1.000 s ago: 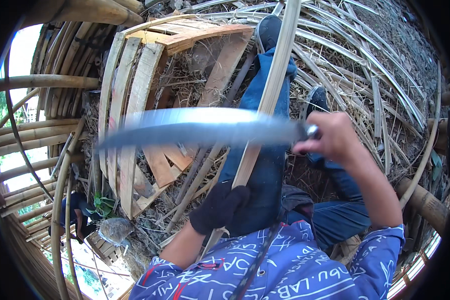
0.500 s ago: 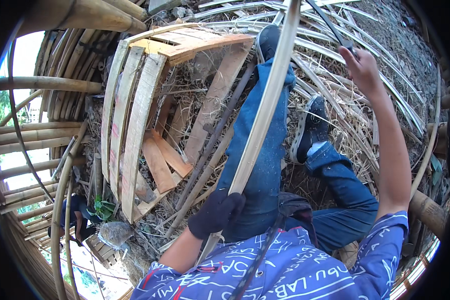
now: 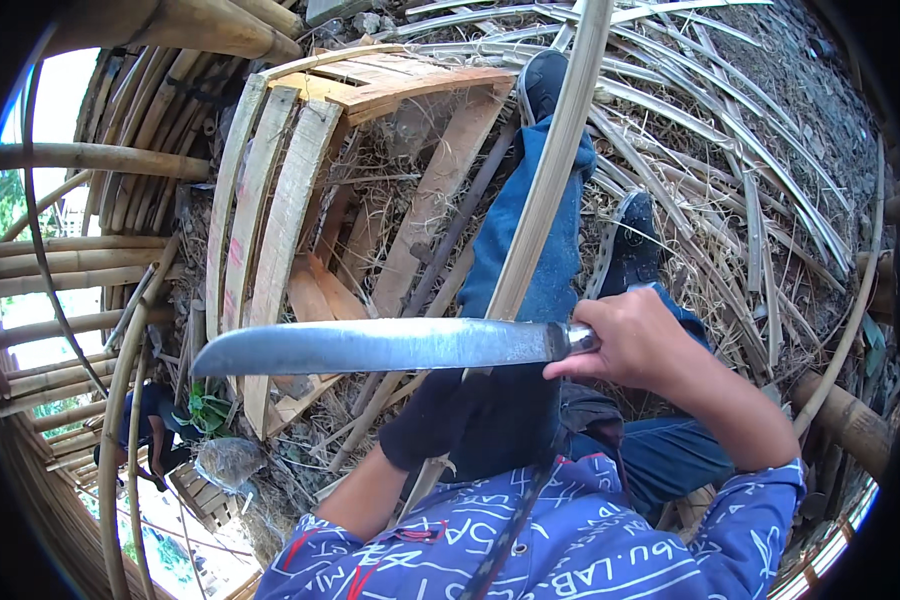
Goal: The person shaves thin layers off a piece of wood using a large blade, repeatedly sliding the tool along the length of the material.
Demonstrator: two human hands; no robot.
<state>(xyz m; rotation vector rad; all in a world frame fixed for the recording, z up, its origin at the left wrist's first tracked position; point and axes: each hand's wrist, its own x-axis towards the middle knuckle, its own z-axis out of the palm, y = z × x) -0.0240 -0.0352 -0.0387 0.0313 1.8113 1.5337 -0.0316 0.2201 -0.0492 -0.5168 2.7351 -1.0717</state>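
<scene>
A long pale bamboo strip (image 3: 545, 200) runs from beside my body up over my outstretched leg and past the top of the view. Wrapped round its lower part is my left hand (image 3: 425, 422), in a dark glove; the fingers are hard to make out against the dark cloth. My bare right hand (image 3: 635, 338) grips a machete (image 3: 400, 347) by its handle. The broad blade lies crosswise, its tip to the left, above the strip and just beyond the glove. It hides a short stretch of strip; whether they touch, I cannot tell.
An open wooden crate (image 3: 290, 200) with loose boards stands left of my leg. Split bamboo strips (image 3: 710, 110) litter the ground ahead and to the right. Bamboo poles (image 3: 100, 158) line the left side, where another person (image 3: 155, 430) crouches. A thick bamboo pole (image 3: 845, 425) lies at right.
My right hand has come down and inward from the upper right, bringing the machete across the strip. My left hand keeps its hold on the strip.
</scene>
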